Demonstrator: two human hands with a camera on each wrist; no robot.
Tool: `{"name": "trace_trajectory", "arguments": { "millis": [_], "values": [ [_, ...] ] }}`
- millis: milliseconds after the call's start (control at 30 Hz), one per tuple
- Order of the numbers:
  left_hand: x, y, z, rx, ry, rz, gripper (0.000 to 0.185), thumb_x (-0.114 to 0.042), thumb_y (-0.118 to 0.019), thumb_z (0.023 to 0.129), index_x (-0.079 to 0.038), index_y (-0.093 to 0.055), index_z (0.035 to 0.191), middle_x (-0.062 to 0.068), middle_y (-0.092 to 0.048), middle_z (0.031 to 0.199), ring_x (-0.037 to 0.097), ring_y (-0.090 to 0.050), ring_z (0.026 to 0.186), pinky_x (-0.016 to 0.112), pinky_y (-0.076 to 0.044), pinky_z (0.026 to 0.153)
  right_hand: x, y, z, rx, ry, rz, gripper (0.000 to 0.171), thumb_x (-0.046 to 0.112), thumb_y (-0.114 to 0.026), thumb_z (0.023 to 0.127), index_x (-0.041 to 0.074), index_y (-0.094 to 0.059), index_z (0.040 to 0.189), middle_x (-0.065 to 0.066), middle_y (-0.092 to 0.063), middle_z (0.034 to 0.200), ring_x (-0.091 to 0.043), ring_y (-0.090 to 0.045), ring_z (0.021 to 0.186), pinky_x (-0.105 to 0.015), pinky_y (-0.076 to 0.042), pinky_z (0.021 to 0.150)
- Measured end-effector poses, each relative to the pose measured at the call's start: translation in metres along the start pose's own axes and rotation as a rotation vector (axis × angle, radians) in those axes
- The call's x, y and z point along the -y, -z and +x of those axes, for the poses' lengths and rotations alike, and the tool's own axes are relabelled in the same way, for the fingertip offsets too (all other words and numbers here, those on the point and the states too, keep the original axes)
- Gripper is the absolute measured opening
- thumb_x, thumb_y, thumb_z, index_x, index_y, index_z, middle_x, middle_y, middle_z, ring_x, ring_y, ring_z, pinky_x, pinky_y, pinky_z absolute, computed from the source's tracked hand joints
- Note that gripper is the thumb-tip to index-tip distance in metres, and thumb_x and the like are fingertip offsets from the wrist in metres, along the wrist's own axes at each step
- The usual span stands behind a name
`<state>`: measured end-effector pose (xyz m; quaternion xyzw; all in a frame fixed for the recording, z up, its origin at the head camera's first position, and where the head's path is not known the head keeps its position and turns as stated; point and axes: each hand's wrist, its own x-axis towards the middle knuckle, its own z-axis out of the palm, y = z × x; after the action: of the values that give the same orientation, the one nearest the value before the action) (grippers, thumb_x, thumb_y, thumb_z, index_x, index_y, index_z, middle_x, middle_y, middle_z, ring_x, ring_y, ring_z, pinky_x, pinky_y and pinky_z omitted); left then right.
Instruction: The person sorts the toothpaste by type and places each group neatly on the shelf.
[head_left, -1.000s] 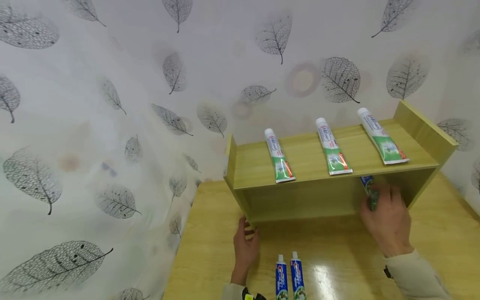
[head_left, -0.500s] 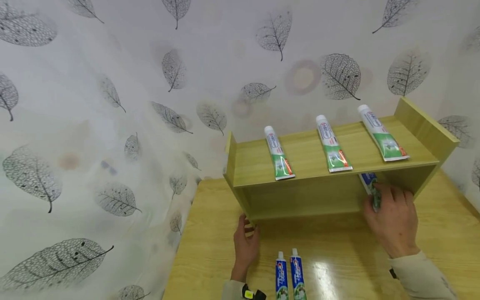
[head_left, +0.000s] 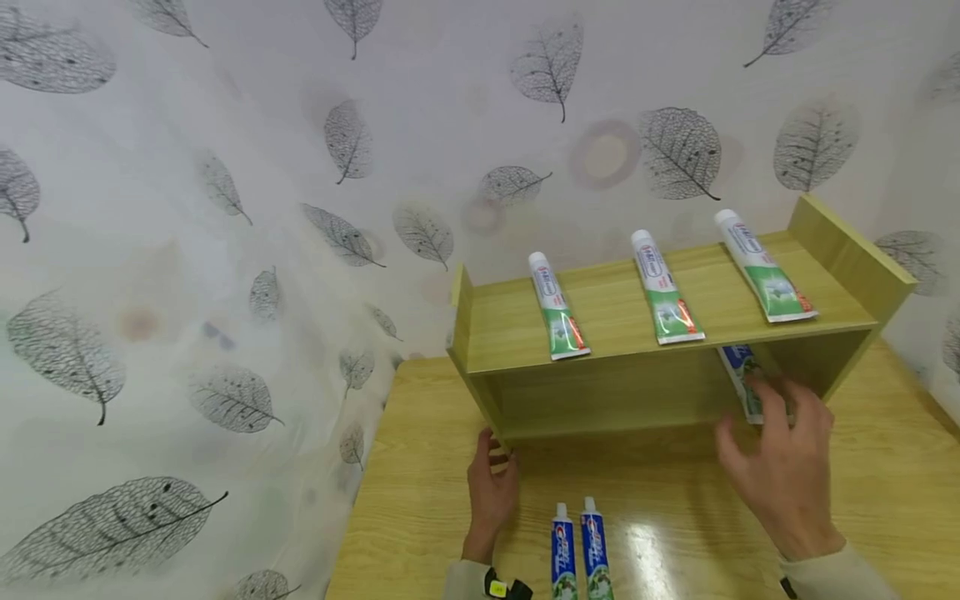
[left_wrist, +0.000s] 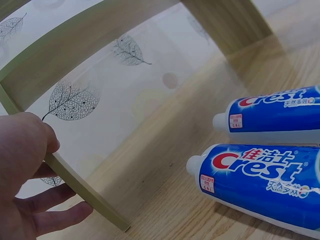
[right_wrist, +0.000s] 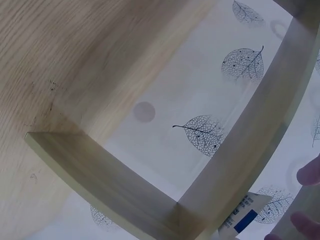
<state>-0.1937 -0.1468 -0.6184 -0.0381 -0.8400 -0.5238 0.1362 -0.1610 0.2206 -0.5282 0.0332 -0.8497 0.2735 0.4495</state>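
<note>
Toothpaste tube [head_left: 742,379] lies under the shelf [head_left: 637,325]; right hand [head_left: 783,467] hovers spread beside it, while left hand [head_left: 491,492] grips the shelf's side, steadying it.

open shelf bay [head_left: 615,400], blue tube [head_left: 742,379] at its right end

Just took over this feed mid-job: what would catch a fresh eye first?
Three green-and-white toothpaste tubes lie in a row on top of the wooden shelf. The right hand hovers by a blue tube under the shelf's right end; the left hand holds the shelf's left leg, beside two Crest tubes.
</note>
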Motion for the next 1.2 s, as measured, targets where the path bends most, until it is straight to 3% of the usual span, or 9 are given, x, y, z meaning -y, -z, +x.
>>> {"name": "trace_trajectory", "arguments": {
  "millis": [133,267,433,667,800,933,1067,1200],
  "values": [
    [-0.001,0.001,-0.002,-0.005,0.017,0.000,0.052,-0.007,-0.071,0.103,-0.008,-0.055,0.153,0.020,-0.070,0.121,0.030,-0.077,0.095,0.028,-0.066,0.073,0.005,0.002,-0.007,-0.022,0.008,-0.005,0.062,0.039,-0.051,0.095,-0.016,-0.065,0.119,-0.041,-0.057,0.107,-0.055,-0.050,0.093,-0.052,-0.033,0.080],
    [0.000,0.001,-0.004,-0.022,0.009,-0.001,0.051,-0.006,-0.071,0.103,-0.008,-0.057,0.151,0.021,-0.070,0.118,0.029,-0.077,0.093,0.027,-0.065,0.072,0.012,0.000,-0.020,0.011,0.037,-0.008,0.059,0.039,-0.048,0.098,-0.014,-0.068,0.115,-0.030,-0.054,0.089,-0.044,-0.048,0.079,-0.043,-0.028,0.076],
    [0.001,0.001,-0.004,-0.033,-0.026,-0.011,0.049,-0.004,-0.071,0.103,-0.008,-0.058,0.150,0.021,-0.070,0.117,0.029,-0.076,0.091,0.027,-0.065,0.070,0.024,-0.010,-0.044,0.076,0.084,-0.005,0.061,0.044,-0.044,0.102,-0.009,-0.071,0.115,-0.021,-0.058,0.086,-0.036,-0.049,0.078,-0.040,-0.033,0.074],
    [-0.002,0.001,-0.003,-0.025,0.040,-0.059,0.051,-0.004,-0.072,0.103,-0.018,-0.059,0.150,0.016,-0.072,0.124,0.026,-0.074,0.100,0.026,-0.064,0.075,0.042,-0.023,-0.080,0.235,0.128,0.023,0.052,0.038,-0.047,0.098,-0.003,-0.073,0.117,-0.007,-0.061,0.087,-0.022,-0.053,0.082,-0.035,-0.041,0.076],
    [-0.004,0.004,-0.004,-0.038,0.067,-0.116,0.050,-0.006,-0.074,0.102,-0.022,-0.061,0.148,0.012,-0.071,0.126,0.025,-0.072,0.105,0.027,-0.063,0.078,0.049,-0.028,-0.096,0.311,0.148,0.007,0.039,0.028,-0.066,0.089,0.002,-0.074,0.116,-0.004,-0.065,0.090,-0.019,-0.058,0.084,-0.036,-0.051,0.073],
    [-0.004,0.004,-0.002,-0.043,0.064,-0.173,0.046,-0.006,-0.074,0.102,-0.023,-0.064,0.143,0.012,-0.070,0.125,0.022,-0.071,0.107,0.029,-0.064,0.081,0.051,-0.031,-0.103,0.370,0.141,-0.001,0.048,0.018,-0.082,0.072,0.005,-0.074,0.119,-0.006,-0.073,0.098,-0.024,-0.067,0.089,-0.046,-0.059,0.073],
    [-0.003,0.002,0.001,-0.052,0.041,-0.215,0.043,-0.004,-0.075,0.101,-0.020,-0.067,0.140,0.013,-0.070,0.126,0.022,-0.071,0.108,0.034,-0.065,0.083,0.055,-0.035,-0.105,0.472,0.122,-0.019,0.048,0.016,-0.088,0.077,0.008,-0.074,0.122,-0.005,-0.077,0.103,-0.023,-0.072,0.091,-0.042,-0.062,0.074],
    [-0.002,0.002,0.003,-0.055,0.012,-0.235,0.042,-0.003,-0.075,0.101,-0.017,-0.068,0.140,0.014,-0.070,0.128,0.023,-0.072,0.109,0.036,-0.066,0.083,0.063,-0.037,-0.108,0.609,0.056,-0.035,0.047,0.018,-0.092,0.081,0.012,-0.073,0.124,0.000,-0.077,0.099,-0.011,-0.068,0.078,-0.031,-0.059,0.065]
  ]
}}
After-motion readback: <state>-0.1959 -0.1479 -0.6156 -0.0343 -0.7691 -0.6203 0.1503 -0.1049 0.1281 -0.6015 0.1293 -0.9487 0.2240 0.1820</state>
